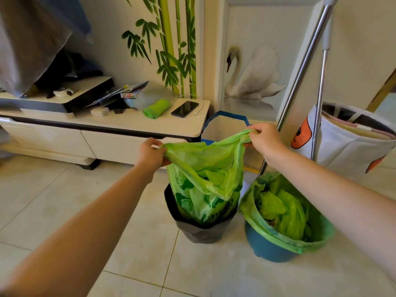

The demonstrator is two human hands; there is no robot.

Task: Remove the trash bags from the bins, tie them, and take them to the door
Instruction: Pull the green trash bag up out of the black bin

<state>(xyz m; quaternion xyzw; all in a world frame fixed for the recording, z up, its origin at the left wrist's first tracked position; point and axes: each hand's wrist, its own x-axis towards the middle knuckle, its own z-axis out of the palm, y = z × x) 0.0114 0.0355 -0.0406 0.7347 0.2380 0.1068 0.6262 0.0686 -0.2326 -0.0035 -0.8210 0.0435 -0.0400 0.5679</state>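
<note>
A green trash bag [203, 179] stands half lifted out of a dark grey bin [199, 231] on the tiled floor. My left hand [151, 154] grips the bag's left rim, and my right hand [264, 139] grips its right rim, stretching the mouth wide above the bin. Crumpled green plastic shows inside the bag. To the right, a blue bin [267, 247] holds a second green bag [287, 213], its rim folded over the bin's edge.
A low white cabinet [128, 125] stands behind, carrying a roll of green bags [156, 108], a phone [184, 108] and clutter. A white and blue bin [225, 127] sits by the wall. Metal poles [304, 67] lean at right beside a white fabric basket [351, 142].
</note>
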